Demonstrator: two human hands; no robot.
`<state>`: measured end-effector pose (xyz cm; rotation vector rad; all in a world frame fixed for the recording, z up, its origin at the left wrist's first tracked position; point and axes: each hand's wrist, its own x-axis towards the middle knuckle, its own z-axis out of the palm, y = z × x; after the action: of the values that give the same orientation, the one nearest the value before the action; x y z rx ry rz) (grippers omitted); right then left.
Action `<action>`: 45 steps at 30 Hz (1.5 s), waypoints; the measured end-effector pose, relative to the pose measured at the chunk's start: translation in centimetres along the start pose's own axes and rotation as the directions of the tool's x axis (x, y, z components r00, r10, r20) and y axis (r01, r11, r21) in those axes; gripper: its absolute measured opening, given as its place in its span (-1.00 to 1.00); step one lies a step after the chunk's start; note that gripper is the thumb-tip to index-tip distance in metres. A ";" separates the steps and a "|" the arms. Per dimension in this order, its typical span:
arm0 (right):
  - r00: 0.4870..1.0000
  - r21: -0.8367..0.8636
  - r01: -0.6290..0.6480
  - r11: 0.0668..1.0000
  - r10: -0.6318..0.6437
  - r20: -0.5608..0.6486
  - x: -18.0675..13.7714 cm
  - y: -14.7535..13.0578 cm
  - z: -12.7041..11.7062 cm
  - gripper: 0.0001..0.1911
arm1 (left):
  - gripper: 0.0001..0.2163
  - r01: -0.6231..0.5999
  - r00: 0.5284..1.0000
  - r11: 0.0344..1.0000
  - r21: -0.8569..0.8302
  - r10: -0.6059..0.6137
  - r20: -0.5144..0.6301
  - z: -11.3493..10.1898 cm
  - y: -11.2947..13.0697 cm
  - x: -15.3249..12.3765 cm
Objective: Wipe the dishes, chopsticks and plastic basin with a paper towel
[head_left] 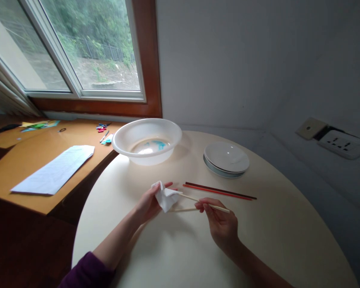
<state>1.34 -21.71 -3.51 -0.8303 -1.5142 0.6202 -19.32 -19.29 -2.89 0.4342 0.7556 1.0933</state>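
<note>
Slender pale wooden chopstick [189, 197], in the head view, sits pinched in your right hand [219, 222] over the round cream table [273, 240], its long axis running leftward and slightly away into the crumpled white cloth [167, 199] gripped by your left hand [148, 204]. A second pale chopstick [183, 210] shows just nearer you; whether your right fingers hold it too cannot be told.

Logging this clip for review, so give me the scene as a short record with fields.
Left hand: holds a white cloth or tissue
Right hand: holds a pale stick, its far end at the white cloth or tissue
Second pale stick: reaches toward the right fingers; whether held, unclear
Beyond hands: two reddish sticks on the table
Back left: basin
Back right: stacked dishes, white one on top
</note>
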 end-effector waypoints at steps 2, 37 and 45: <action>0.999 -0.008 -0.021 1.000 0.020 -0.040 0.1 0.3 -0.2 -0.86 | -0.72 -0.020 1.000 0.999 -0.044 0.019 -0.015 -0.1 0.1 0.1; 0.654 0.102 -0.672 0.733 0.524 0.545 -0.5 -1.7 2.8 -0.55 | -0.73 -0.151 0.987 0.955 0.253 0.132 0.091 3.9 -2.8 -2.7; 0.683 0.008 -0.617 0.787 0.530 0.502 -0.8 -1.1 2.6 -0.61 | -0.87 -0.383 0.852 0.923 -0.021 0.345 -0.393 1.5 0.8 -0.4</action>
<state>-1.42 -22.83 -3.43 -1.0775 -1.5867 1.5134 -18.80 -19.23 -1.19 0.2851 0.9821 1.5986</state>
